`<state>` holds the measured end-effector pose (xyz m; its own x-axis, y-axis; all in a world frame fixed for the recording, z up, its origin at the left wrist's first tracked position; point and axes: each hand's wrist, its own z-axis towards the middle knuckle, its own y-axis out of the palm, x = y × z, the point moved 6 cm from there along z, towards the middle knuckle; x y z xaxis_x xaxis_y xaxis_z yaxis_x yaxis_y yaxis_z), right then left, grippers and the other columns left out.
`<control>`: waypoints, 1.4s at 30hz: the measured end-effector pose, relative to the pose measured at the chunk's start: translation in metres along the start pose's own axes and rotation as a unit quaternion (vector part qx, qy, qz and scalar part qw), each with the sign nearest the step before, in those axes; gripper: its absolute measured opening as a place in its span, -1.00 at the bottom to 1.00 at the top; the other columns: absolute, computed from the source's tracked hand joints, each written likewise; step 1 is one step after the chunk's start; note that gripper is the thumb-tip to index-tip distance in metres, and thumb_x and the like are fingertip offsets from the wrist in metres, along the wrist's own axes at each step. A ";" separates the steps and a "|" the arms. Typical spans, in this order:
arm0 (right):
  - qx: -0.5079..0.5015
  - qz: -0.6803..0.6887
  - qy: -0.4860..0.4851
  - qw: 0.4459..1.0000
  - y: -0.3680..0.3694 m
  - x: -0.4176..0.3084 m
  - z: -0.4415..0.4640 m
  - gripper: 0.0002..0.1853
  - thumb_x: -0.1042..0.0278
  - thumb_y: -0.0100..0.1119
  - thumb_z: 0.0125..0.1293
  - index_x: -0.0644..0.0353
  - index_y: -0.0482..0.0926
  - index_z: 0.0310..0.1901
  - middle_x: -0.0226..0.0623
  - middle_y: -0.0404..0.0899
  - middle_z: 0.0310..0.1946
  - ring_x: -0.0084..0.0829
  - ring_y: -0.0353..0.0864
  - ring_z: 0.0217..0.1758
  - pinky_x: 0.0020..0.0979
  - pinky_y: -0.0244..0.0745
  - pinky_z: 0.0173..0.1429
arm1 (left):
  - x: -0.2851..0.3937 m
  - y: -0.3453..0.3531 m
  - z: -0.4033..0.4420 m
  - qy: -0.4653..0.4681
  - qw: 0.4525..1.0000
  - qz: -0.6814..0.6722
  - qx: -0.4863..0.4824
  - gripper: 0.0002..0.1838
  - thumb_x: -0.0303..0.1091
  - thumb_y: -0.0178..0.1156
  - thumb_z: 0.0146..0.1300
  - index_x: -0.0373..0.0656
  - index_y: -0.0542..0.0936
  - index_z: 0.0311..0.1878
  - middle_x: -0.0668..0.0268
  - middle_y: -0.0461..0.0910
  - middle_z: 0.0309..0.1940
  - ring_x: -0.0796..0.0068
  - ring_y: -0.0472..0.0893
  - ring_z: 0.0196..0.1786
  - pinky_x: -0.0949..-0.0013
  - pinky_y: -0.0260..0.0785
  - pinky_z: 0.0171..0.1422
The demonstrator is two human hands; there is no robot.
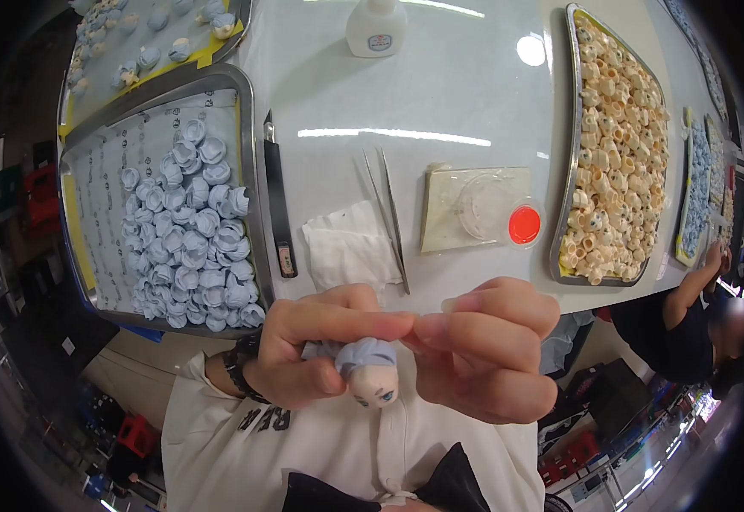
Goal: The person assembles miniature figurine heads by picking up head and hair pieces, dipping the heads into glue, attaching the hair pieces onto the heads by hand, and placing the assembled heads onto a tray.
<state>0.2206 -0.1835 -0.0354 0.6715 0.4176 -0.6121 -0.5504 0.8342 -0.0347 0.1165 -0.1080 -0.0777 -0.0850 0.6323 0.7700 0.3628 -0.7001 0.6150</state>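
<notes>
"Doll head point(370, 375) first: where is it?"

"Between the hands, in front of the shirt point(461, 456), just off the near edge of the worktop point(406, 102)."

"And the room around it, from the left?"

"At the upper left sits a far tray point(244, 21) of blue-haired heads. Nearer is a second tray point(249, 128) of blue hair pieces point(192, 239); its raised right rim walls off that side, with a craft knife point(277, 192) lying just beside it. Next come a white cloth point(350, 247) and tweezers point(395, 222) near its right side. Past them, a wide stretch of glossy worktop runs up to the white bottle point(377, 30). Then a square pad point(437, 209), a red disc point(524, 225) near its right edge. Farther right, a long tray point(571, 162) packed with peach face pieces point(615, 154) bounds the space."

"How do the fingers stand?"

"Left hand point(303, 341): thumb and forefinger bent around the head, gripping it. Right hand point(487, 354): fingers curled in, thumb and forefinger tips together by the left fingertip. Whether they pinch something small, I can't tell."

"And its looks?"

"Pale peach, smooth forehead, blue eyes, dark brows, pale blue hair over the crown. It tilts slightly; the left hand hides part of it."
</notes>
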 end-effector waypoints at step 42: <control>0.062 0.095 0.049 0.992 0.002 0.006 0.001 -0.57 0.74 0.31 -0.35 0.16 0.23 -0.54 -0.25 0.50 -0.43 -0.44 0.26 -0.49 -0.52 0.13 -0.54 | -0.011 0.013 0.007 -0.055 0.976 -0.198 -0.075 -0.21 0.23 0.09 0.06 -0.42 0.43 0.03 0.21 0.47 -0.26 0.53 0.38 -0.24 0.48 0.16 -0.18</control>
<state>0.2244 -0.1784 -0.0383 0.5065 0.5399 -0.6723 -0.5928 0.7842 0.1832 0.1290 -0.1218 -0.0797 -0.0881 0.8889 0.4495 0.1811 -0.4295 0.8847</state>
